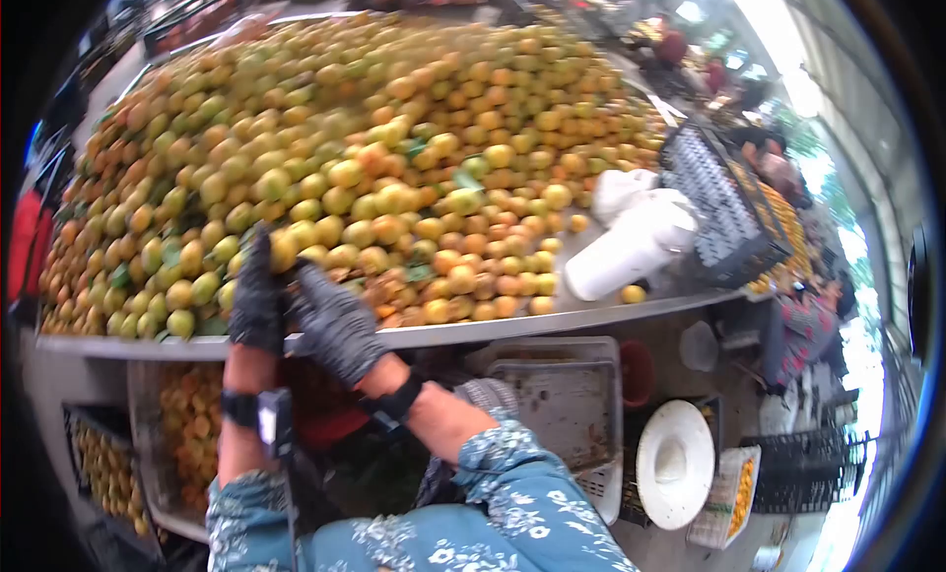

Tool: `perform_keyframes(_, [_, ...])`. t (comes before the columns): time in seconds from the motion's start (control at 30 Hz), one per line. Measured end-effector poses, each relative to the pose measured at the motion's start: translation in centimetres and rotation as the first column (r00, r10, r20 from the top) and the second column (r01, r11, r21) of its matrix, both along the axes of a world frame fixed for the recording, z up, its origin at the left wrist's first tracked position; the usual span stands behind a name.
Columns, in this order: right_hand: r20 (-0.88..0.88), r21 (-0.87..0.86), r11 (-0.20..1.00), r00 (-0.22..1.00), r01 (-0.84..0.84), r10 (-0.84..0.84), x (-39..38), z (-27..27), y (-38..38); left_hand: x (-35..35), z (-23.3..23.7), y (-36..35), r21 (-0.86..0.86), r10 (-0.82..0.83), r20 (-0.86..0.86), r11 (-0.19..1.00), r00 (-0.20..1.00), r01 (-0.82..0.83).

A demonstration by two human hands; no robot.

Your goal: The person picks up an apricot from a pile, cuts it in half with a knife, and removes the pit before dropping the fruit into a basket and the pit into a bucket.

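A large pile of yellow, orange and green fruit [394,129] covers a metal-edged table [473,336]. My left hand [258,296], in a dark glove, reaches over the table's near edge with its fingers closed against a yellow fruit [284,252]. Beside it, on the right, is my right hand [335,321], in a dark grey glove, its fingers bent toward the same fruit. Whether the right fingers touch or grip anything is hard to make out. Some green leaves [467,180] lie among the fruit.
A white container [616,257] and a black crate [724,202] stand at the table's right. Below the edge are a grey tray [564,404], a red bucket [637,373], a white hat [674,464] and fruit-filled crates [106,473]. Another person [803,331] is at the right.
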State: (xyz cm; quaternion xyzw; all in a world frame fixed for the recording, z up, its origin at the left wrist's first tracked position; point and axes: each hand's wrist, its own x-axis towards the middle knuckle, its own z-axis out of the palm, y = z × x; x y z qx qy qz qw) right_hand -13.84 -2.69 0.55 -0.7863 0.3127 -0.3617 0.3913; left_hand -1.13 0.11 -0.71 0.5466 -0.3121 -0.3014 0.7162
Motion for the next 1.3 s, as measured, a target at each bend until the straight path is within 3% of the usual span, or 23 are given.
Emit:
perform_keyframes(0.03, [-0.055, -0.196, 0.98, 0.998, -0.034, 0.023, 0.6, -2.8, -0.6, 0.1, 0.0, 0.3, -0.03, 0.027, 0.132, 0.999, 0.991, -0.023])
perform_keyframes(0.07, [-0.051, -0.108, 0.988, 0.993, -0.111, 0.106, -0.4, -0.2, -0.3, 0.0, 0.2, 0.7, -0.043, 0.062, 0.271, 0.998, 0.96, -0.053])
perform_keyframes(0.1, [-0.124, -0.152, 0.981, 0.987, -0.122, 0.103, 0.0, -1.6, -0.8, -0.1, 0.4, 1.1, -0.049, 0.093, 0.414, 0.996, 0.905, -0.08])
perform_keyframes(0.13, [-0.034, -0.194, 0.978, 0.997, -0.078, 0.072, 0.2, -1.0, -0.3, -0.2, 0.6, 1.6, -0.045, 0.112, 0.55, 0.993, 0.827, -0.105])
perform_keyframes(0.17, [-0.076, -0.599, 0.8, 0.997, -0.035, -0.014, 0.7, -2.6, -0.9, -0.3, 0.6, 1.9, -0.043, 0.111, 0.672, 0.993, 0.733, -0.111])
perform_keyframes(0.2, [-0.06, -0.414, 0.909, 0.998, -0.043, 0.02, 0.6, -1.1, -0.3, -0.3, 0.4, 2.1, -0.035, 0.091, 0.772, 0.994, 0.629, -0.101])
perform_keyframes(0.23, [0.171, 0.085, 0.994, 0.984, -0.064, 0.049, 1.6, -1.5, -0.3, 1.6, -3.7, -1.6, 0.08, -0.073, 0.295, 0.995, 0.953, 0.052])
perform_keyframes(0.27, [0.215, 0.247, 0.96, 0.973, -0.133, 0.079, 1.9, -1.8, -0.3, 1.2, -4.1, -2.8, -0.067, -0.105, -0.121, 0.993, 0.987, 0.097])
perform_keyframes(0.3, [0.255, 0.461, 0.87, 0.965, -0.175, 0.059, 1.9, -1.2, 0.2, 1.2, -4.3, -3.2, -0.238, -0.192, -0.508, 0.968, 0.84, 0.077])
perform_keyframes(0.37, [0.38, 0.597, 0.769, 0.925, -0.229, -0.019, 2.2, -1.5, 0.6, -0.4, 1.8, -0.7, -0.226, -0.274, -0.636, 0.96, 0.721, 0.166])
perform_keyframes(0.6, [0.377, 0.563, 0.796, 0.926, -0.222, -0.008, 2.2, -1.3, 0.7, -0.7, 1.8, -0.9, -0.187, -0.268, -0.712, 0.963, 0.649, 0.193])
perform_keyframes(0.67, [0.439, 0.67, 0.69, 0.896, -0.274, -0.07, 2.1, -0.5, 0.9, -0.4, 1.1, -1.0, -0.196, -0.291, -0.723, 0.956, 0.626, 0.217])
perform_keyframes(0.7, [0.438, 0.67, 0.691, 0.896, -0.271, -0.073, 1.9, -0.1, 0.7, -0.2, 0.4, -1.3, -0.14, -0.214, -0.537, 0.977, 0.816, 0.164])
perform_keyframes(0.73, [0.335, 0.615, 0.763, 0.942, -0.2, -0.023, 1.7, 0.3, 0.4, -0.1, -0.4, -1.7, -0.103, -0.125, -0.311, 0.99, 0.942, 0.098])
perform_keyframes(0.77, [0.223, 0.545, 0.827, 0.975, -0.138, 0.015, 1.4, 0.6, 0.1, 0.5, -0.4, -1.8, -0.139, -0.221, -0.404, 0.974, 0.888, 0.179])
perform_keyframes(0.8, [0.083, 0.17, 0.978, 0.991, -0.122, 0.11, 1.0, -0.3, -0.5, 0.6, -0.5, -1.7, -0.18, -0.254, -0.437, 0.965, 0.863, 0.193])
perform_keyframes(0.9, [0.228, 0.329, 0.927, 0.968, -0.181, 0.108, 1.0, -0.4, -1.4, 1.1, -0.3, -1.4, -0.24, -0.342, -0.465, 0.936, 0.816, 0.256])
perform_keyframes(0.93, [0.085, -0.046, 0.995, 0.992, -0.093, 0.097, 0.7, -1.1, -1.6, 1.1, -0.1, -1.4, -0.26, -0.395, -0.467, 0.916, 0.791, 0.305])
perform_keyframes(0.97, [0.083, -0.047, 0.995, 0.992, -0.091, 0.095, 0.8, -0.5, -1.6, 1.1, -0.7, -1.8, -0.261, -0.397, -0.468, 0.916, 0.79, 0.306])
perform_keyframes(1.03, [0.188, 0.531, 0.839, 0.982, -0.115, 0.016, 1.0, 1.3, -1.2, 1.2, -2.4, -2.7, -0.159, -0.193, -0.158, 0.973, 0.968, 0.168])
perform_keyframes(1.17, [0.081, 0.581, 0.806, 0.994, -0.112, 0.08, 0.5, 0.8, -1.3, 2.2, -2.3, -2.2, -0.115, -0.233, -0.272, 0.971, 0.934, 0.209])
perform_keyframes(1.23, [0.13, 0.34, 0.92, 0.979, -0.195, 0.159, 0.5, -0.3, -1.3, 1.8, -1.0, -2.0, -0.125, -0.258, -0.595, 0.965, 0.761, 0.229])
perform_keyframes(1.3, [0.155, 0.447, 0.879, 0.982, -0.164, 0.104, 1.0, 0.7, -0.9, 1.6, 0.0, -1.6, -0.118, -0.277, -0.615, 0.958, 0.738, 0.261])
